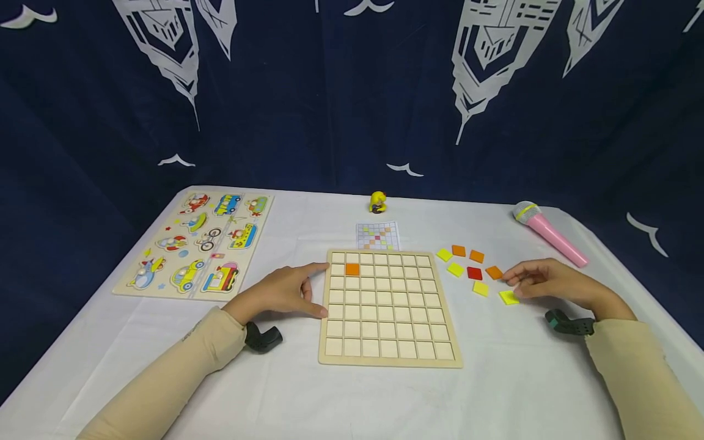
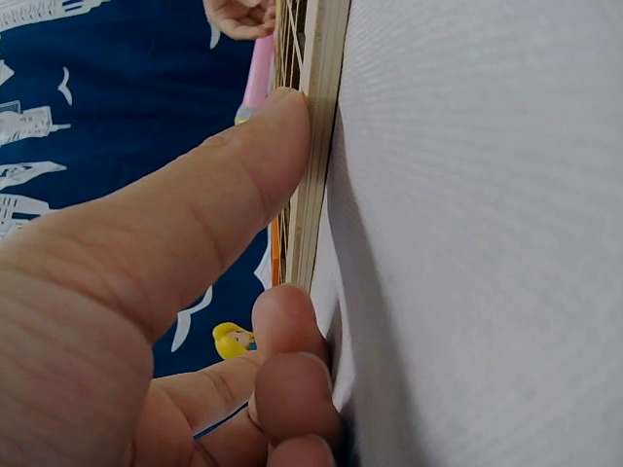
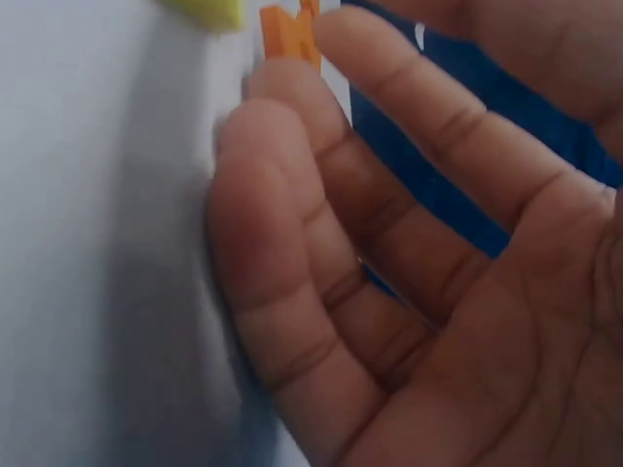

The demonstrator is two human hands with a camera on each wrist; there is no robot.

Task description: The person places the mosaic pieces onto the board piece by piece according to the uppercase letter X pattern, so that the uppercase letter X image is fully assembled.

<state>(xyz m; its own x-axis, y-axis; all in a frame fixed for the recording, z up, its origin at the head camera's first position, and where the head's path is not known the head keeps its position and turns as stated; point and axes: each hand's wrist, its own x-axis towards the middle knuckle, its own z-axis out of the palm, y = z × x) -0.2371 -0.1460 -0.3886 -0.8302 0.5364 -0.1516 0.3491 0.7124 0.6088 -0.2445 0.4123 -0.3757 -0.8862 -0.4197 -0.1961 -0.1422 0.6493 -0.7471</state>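
A square wooden grid board (image 1: 390, 360) lies flat in the middle of the table, with one orange tile (image 1: 352, 269) in its upper left part. My left hand (image 1: 283, 289) steadies the board's left side: thumb low on the edge, index finger near the top corner. In the left wrist view the thumb (image 2: 243, 175) presses the layered wooden edge (image 2: 311, 195). To the right of the board, my right hand (image 1: 555, 282) hovers low with loosely bent fingers. Its thumb tip overlaps the nearest yellow tile (image 1: 507, 297), and its fingertips are beside an orange tile (image 1: 494, 272).
Loose yellow, orange and red (image 1: 475, 273) tiles are scattered right of the board. A small pattern card (image 1: 377, 235) and a yellow figurine (image 1: 377, 202) are behind it. A picture puzzle board (image 1: 181, 269) lies left; a pink microphone (image 1: 552, 235) lies back right.
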